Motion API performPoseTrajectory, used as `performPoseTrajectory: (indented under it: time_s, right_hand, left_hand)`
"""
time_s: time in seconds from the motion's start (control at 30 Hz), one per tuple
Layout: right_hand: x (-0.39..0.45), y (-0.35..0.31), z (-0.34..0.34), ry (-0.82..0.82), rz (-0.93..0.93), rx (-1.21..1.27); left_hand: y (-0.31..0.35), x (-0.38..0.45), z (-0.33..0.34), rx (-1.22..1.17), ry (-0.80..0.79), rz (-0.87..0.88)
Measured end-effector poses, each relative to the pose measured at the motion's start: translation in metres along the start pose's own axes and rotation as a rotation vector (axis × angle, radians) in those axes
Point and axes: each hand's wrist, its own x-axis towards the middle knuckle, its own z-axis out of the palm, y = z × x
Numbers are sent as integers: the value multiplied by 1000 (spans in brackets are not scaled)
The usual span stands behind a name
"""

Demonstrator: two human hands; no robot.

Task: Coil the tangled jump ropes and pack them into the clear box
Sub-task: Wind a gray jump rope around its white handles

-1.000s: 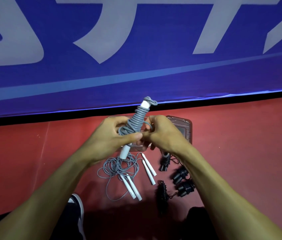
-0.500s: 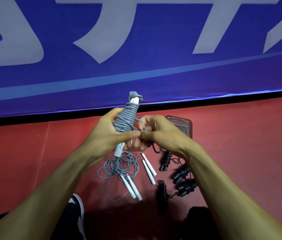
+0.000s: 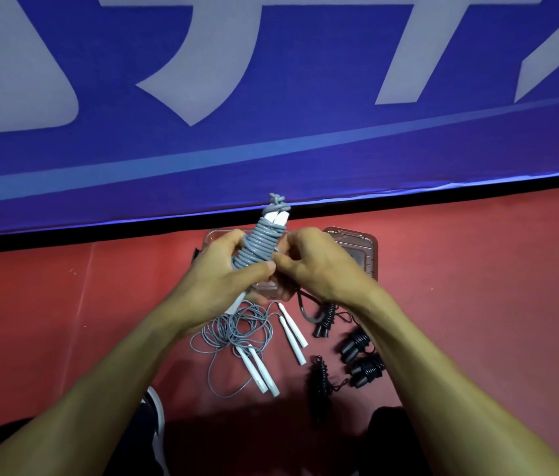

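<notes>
Grey jump rope (image 3: 260,247), coiled round its white handles, stands tilted above the clear box (image 3: 369,250) on the red floor (image 3: 477,286); my left hand (image 3: 218,283) grips the bundle, my right hand (image 3: 319,266) pinches its cord.

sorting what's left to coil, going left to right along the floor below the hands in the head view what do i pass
loose grey rope tangle → pair of white handles → second pair of white handles → coiled black rope bundle → two more black bundles
</notes>
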Motion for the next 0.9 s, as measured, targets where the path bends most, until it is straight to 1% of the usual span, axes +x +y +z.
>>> performPoseTrajectory:
  time_s: [0.07,0.23,0.37,0.4,0.47,0.53,0.6,0.67,0.77,0.9]
  right_hand:
    - [-2,-2,1,-13,26,11]
    - [-7,-6,1,58,38,-143]
    - [-6,-3,4,62,77,-212]
    - [-5,-3,5,41,88,-183]
    - [-4,-3,6,-39,113,-6]
    - [-1,-3,5,-55,136,150]
    - [4,2,1,-4,138,177]
    - [4,5,-2,-6,92,223]
    - [2,5,-3,-11,2,380]
    - [6,6,5,22,-8,489]
  left_hand:
    - [0,-1,3,-34,2,0]
    - [-1,1,1,-38,54,20]
    - [-6,0,6,-66,98,14]
    - [-6,1,4,-58,126,13]
    - [-5,4,-3,-48,152,20]
    - [-1,5,-5,-110,95,15]
    - [5,3,-1,-259,25,-47]
    - [7,2,0,-324,-24,-87]
    - [9,3,-8,-267,-53,-29]
    - [9,3,-8,-153,-47,28]
